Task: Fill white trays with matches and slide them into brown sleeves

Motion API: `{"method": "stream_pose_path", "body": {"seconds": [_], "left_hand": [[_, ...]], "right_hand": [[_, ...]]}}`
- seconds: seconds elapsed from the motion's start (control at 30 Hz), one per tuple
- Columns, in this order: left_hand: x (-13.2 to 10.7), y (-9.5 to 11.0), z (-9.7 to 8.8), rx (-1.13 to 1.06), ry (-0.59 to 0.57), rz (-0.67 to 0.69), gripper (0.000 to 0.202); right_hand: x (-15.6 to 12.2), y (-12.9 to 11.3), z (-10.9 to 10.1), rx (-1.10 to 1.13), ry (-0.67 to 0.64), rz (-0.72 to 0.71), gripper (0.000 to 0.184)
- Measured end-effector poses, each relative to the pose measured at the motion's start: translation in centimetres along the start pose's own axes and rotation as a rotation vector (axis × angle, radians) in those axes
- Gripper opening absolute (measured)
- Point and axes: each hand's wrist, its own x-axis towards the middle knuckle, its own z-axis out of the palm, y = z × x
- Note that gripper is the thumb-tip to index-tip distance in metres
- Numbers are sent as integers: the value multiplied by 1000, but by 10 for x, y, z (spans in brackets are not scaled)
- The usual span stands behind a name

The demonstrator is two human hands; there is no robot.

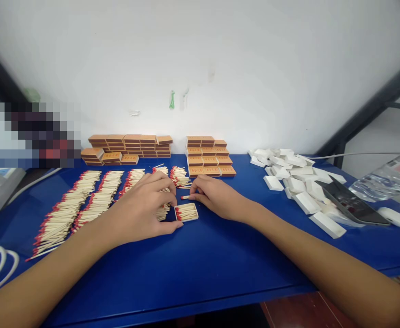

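Several red-tipped matches lie in a small white matchbox tray point(187, 212) on the blue table. My left hand point(148, 205) is at the tray's left side, thumb and fingers apart, with the thumb tip by the tray's near left corner. Just above the tray, my right hand point(213, 196) pinches matches point(185, 197), their red heads pointing left. Rows of loose matches point(63, 212) lie to the left, partly hidden by my left hand and forearm. Another pile of matches point(178, 176) sits behind the tray, between my hands.
Orange-brown matchboxes stand stacked at the wall, in a left stack point(131, 146) and a right stack point(207, 157). White empty trays point(295, 171) are heaped at the right, beside a phone point(353, 200), a white earbud case point(393, 217) and a plastic bottle point(387, 175). White cable point(2, 262) loops at the left.
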Motion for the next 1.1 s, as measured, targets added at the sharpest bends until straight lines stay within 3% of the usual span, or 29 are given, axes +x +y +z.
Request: {"method": "stream_pose_path", "body": {"seconds": [0.4, 0.77, 0.93, 1.1], "left_hand": [[-1, -1, 1, -14, 11, 5, 28], [0, 2, -1, -23, 2, -14, 25], [-1, 0, 0, -6, -7, -12, 27], [-1, 0, 0, -9, 5, -2, 26]], "right_hand": [[-5, -4, -9, 48, 5, -9, 12], [-26, -25, -13, 134, -31, -136, 16], [-18, -14, -9, 61, 142, -120, 11], [-8, 1, -1, 9, 75, -30, 8]]}}
